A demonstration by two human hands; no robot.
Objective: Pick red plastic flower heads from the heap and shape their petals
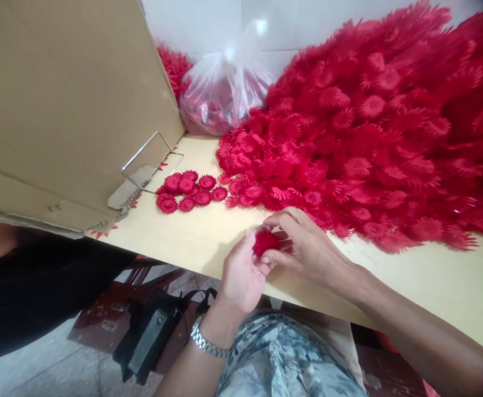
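Note:
Between my two hands, over the table's front edge, is a small red fabric-like flower [266,243], partly covered by fingers. My left hand [243,273], palm turned up, closes its fingers around the flower's left side. From the right, my right hand [297,242] pinches the same flower with thumb and fingers. Just beyond lies a small group of finished-looking round red flowers [186,184] with fringed rims. A huge heap of loose red petal pieces [349,149] spreads behind and to the right of my hands.
A large cardboard box [68,105] stands at the left, with a bent metal wire frame [142,149] beside it. A clear plastic bag [225,99] of red pieces rests against the wall. Below the pale tabletop [175,237] hangs a black bag [150,331]. Another person's dark-clothed leg [51,286] is at left.

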